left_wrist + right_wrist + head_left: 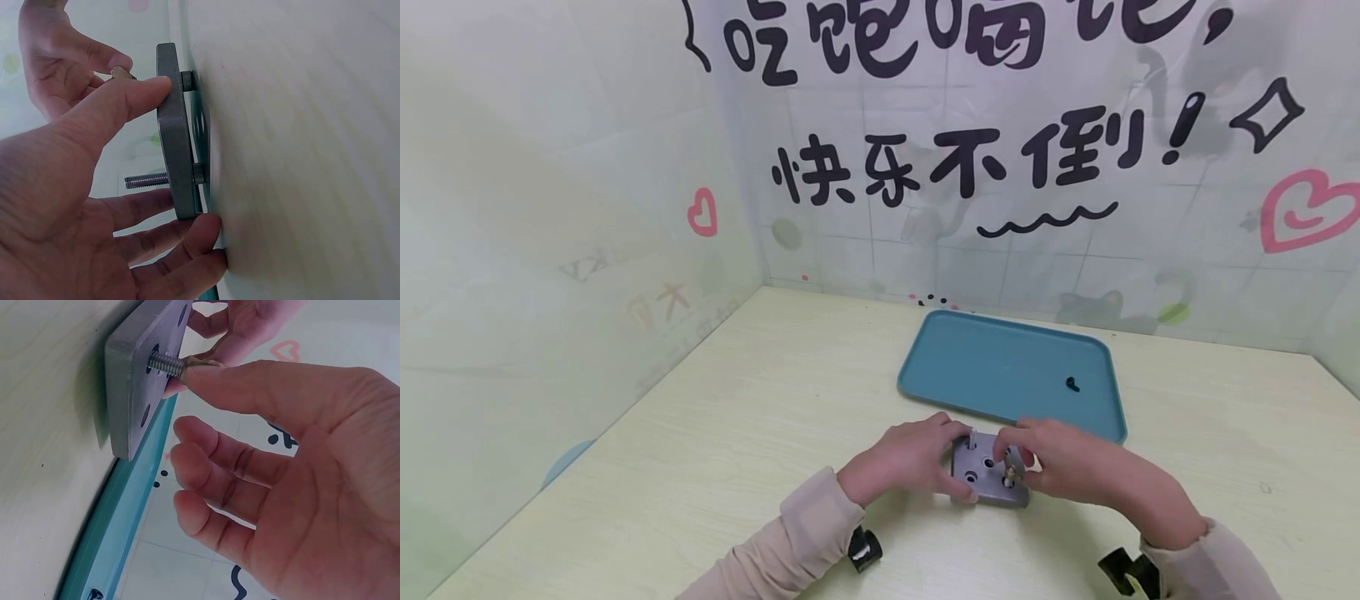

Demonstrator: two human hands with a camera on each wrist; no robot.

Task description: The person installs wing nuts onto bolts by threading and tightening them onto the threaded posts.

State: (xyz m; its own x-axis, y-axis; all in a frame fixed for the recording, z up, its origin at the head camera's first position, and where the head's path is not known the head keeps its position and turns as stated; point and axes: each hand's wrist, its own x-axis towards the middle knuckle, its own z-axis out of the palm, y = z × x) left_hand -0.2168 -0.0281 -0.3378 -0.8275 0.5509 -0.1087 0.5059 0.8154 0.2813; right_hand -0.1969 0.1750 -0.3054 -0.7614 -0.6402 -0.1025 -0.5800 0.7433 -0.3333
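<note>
As left hand (908, 460) grips plate (992, 486), bolt heads (199, 174), its wrist view only

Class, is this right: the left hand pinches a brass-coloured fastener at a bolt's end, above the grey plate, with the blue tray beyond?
Wrong hand: the head view shows the right hand, not the left hand, pinching the brass-coloured fastener at the bolt's end. The rest stands.

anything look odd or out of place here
Nothing looks spilled or damaged. Slightly odd: a small black piece lies alone on the blue tray, right of its middle, apart from the metal plate the left hand holds.
</note>
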